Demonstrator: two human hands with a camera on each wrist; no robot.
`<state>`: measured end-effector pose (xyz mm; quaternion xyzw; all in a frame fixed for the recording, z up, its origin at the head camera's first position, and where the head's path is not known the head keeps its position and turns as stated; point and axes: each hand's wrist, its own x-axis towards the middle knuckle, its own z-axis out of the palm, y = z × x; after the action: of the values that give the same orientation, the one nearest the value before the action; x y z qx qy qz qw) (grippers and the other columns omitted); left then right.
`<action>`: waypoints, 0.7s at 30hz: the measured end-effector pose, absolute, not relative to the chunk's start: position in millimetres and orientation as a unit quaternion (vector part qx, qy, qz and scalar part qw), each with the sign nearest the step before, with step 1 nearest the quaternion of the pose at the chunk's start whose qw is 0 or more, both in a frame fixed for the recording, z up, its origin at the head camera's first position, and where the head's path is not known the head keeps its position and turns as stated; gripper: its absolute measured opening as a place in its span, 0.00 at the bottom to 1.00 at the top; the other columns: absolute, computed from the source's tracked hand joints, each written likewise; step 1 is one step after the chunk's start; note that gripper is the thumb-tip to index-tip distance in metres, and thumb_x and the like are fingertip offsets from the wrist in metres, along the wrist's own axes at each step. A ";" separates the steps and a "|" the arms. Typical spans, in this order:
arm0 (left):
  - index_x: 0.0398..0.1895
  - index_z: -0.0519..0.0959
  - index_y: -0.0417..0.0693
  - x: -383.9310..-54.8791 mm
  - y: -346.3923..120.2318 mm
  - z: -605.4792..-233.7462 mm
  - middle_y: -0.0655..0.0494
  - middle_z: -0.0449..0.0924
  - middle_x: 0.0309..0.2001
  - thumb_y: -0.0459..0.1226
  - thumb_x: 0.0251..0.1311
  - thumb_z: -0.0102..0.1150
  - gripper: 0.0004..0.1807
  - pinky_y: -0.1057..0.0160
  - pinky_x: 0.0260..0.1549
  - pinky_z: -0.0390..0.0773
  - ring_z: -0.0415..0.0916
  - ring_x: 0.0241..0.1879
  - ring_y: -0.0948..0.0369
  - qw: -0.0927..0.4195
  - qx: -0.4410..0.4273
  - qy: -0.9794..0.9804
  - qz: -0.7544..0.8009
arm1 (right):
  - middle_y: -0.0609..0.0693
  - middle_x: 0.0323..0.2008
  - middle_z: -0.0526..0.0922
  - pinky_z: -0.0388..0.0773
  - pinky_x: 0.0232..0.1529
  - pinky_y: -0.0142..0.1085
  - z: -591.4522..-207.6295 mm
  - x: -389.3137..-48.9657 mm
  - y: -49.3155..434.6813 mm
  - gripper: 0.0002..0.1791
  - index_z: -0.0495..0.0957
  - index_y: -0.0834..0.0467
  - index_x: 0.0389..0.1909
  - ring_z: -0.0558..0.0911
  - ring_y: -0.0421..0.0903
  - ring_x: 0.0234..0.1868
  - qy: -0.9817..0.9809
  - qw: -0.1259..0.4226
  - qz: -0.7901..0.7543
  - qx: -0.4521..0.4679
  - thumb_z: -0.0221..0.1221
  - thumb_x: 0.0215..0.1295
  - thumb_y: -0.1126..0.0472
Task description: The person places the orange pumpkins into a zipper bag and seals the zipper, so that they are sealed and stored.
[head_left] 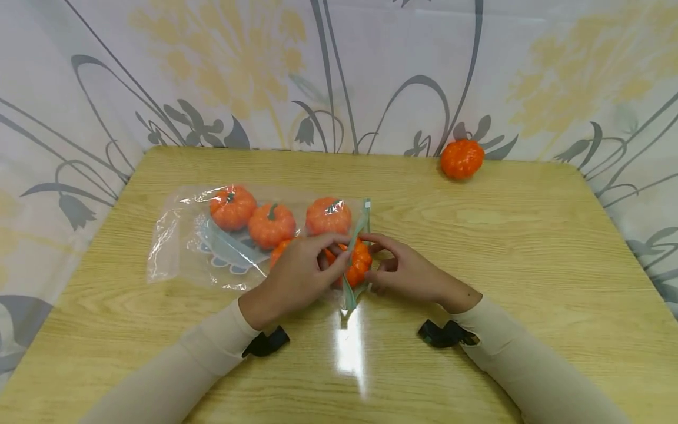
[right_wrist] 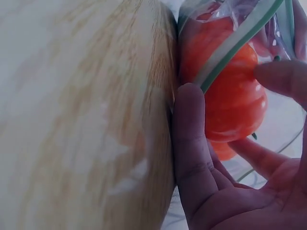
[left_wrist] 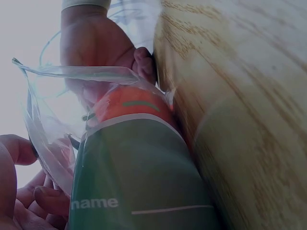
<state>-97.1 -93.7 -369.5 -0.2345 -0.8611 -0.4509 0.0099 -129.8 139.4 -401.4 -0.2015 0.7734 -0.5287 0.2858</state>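
One pumpkin [head_left: 362, 262], cupped by the right hand [head_left: 410, 272], may snag if the left hand [head_left: 301, 265], pinching the bag [head_left: 177, 244], slips.

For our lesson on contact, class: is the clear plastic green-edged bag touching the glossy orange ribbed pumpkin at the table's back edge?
Apart. The head view shows bare wood-grain tabletop between the bag and the pumpkin.
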 end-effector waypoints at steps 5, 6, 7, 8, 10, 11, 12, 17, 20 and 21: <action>0.50 0.83 0.42 -98.4 -94.0 -368.5 0.57 0.85 0.32 0.37 0.67 0.58 0.13 0.70 0.21 0.76 0.72 0.21 0.70 0.022 -0.241 -0.863 -0.444 | 0.64 0.57 0.69 0.84 0.34 0.37 -399.0 -131.5 139.5 0.33 0.59 0.58 0.76 0.83 0.47 0.32 0.765 0.294 -0.537 -0.198 0.55 0.71 0.65; 0.49 0.83 0.41 -98.7 -94.0 -368.4 0.57 0.85 0.32 0.37 0.67 0.58 0.12 0.70 0.21 0.76 0.72 0.21 0.70 0.024 -0.243 -0.862 -0.443 | 0.64 0.56 0.70 0.84 0.34 0.38 -398.6 -131.9 139.3 0.33 0.60 0.58 0.75 0.83 0.47 0.32 0.765 0.292 -0.538 -0.198 0.55 0.71 0.65; 0.49 0.83 0.41 -98.8 -93.9 -368.7 0.57 0.85 0.32 0.37 0.67 0.58 0.12 0.70 0.21 0.76 0.72 0.21 0.70 0.025 -0.243 -0.863 -0.443 | 0.63 0.55 0.71 0.84 0.33 0.38 -398.8 -131.8 138.8 0.32 0.61 0.57 0.75 0.83 0.48 0.31 0.765 0.290 -0.540 -0.195 0.56 0.71 0.64; 0.49 0.83 0.41 -99.1 -93.8 -368.8 0.57 0.85 0.32 0.37 0.67 0.58 0.12 0.70 0.21 0.76 0.73 0.21 0.70 0.027 -0.244 -0.863 -0.442 | 0.63 0.54 0.71 0.84 0.32 0.39 -398.9 -131.9 138.3 0.31 0.62 0.56 0.74 0.83 0.48 0.31 0.765 0.286 -0.544 -0.194 0.57 0.71 0.64; 0.49 0.83 0.41 -99.6 -93.5 -369.0 0.57 0.85 0.31 0.37 0.67 0.58 0.12 0.70 0.21 0.76 0.72 0.21 0.71 0.033 -0.246 -0.863 -0.440 | 0.62 0.52 0.72 0.85 0.31 0.40 -399.2 -132.2 137.2 0.29 0.64 0.55 0.70 0.83 0.49 0.30 0.762 0.278 -0.553 -0.191 0.60 0.70 0.63; 0.49 0.83 0.41 -99.9 -93.4 -369.0 0.57 0.84 0.30 0.37 0.67 0.58 0.12 0.70 0.22 0.76 0.72 0.21 0.71 0.035 -0.248 -0.862 -0.440 | 0.61 0.51 0.73 0.85 0.31 0.41 -399.4 -132.2 136.5 0.28 0.65 0.55 0.68 0.83 0.49 0.30 0.760 0.274 -0.558 -0.189 0.61 0.69 0.63; 0.49 0.83 0.41 -100.1 -93.2 -369.1 0.58 0.84 0.30 0.37 0.67 0.58 0.12 0.70 0.22 0.77 0.72 0.21 0.70 0.038 -0.249 -0.862 -0.440 | 0.61 0.51 0.73 0.85 0.31 0.41 -399.8 -132.1 136.0 0.27 0.65 0.55 0.66 0.83 0.49 0.30 0.758 0.272 -0.563 -0.186 0.61 0.69 0.63; 0.49 0.83 0.40 -98.4 -93.5 -371.4 0.60 0.81 0.27 0.37 0.67 0.58 0.13 0.70 0.23 0.76 0.71 0.22 0.69 0.032 -0.246 -0.864 -0.438 | 0.61 0.51 0.77 0.85 0.33 0.42 -404.2 -129.6 135.0 0.25 0.68 0.58 0.63 0.85 0.48 0.32 0.750 0.281 -0.572 -0.177 0.63 0.67 0.63; 0.49 0.83 0.41 -98.4 -93.8 -372.0 0.60 0.80 0.27 0.37 0.67 0.58 0.13 0.70 0.23 0.75 0.71 0.23 0.68 0.036 -0.245 -0.867 -0.433 | 0.61 0.53 0.78 0.86 0.35 0.42 -404.4 -129.7 135.3 0.25 0.70 0.57 0.65 0.85 0.49 0.35 0.752 0.286 -0.568 -0.174 0.61 0.69 0.61; 0.49 0.83 0.41 -98.7 -93.9 -372.0 0.60 0.80 0.27 0.37 0.67 0.58 0.13 0.70 0.23 0.75 0.71 0.23 0.68 0.039 -0.245 -0.867 -0.432 | 0.61 0.54 0.78 0.86 0.36 0.42 -404.0 -130.0 135.4 0.25 0.70 0.56 0.66 0.85 0.50 0.37 0.753 0.287 -0.567 -0.173 0.60 0.70 0.61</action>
<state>-98.7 -93.9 -372.0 -0.2452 -0.8671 -0.4318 0.0387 -130.0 135.4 -404.0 -0.1727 0.7529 -0.5666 0.2868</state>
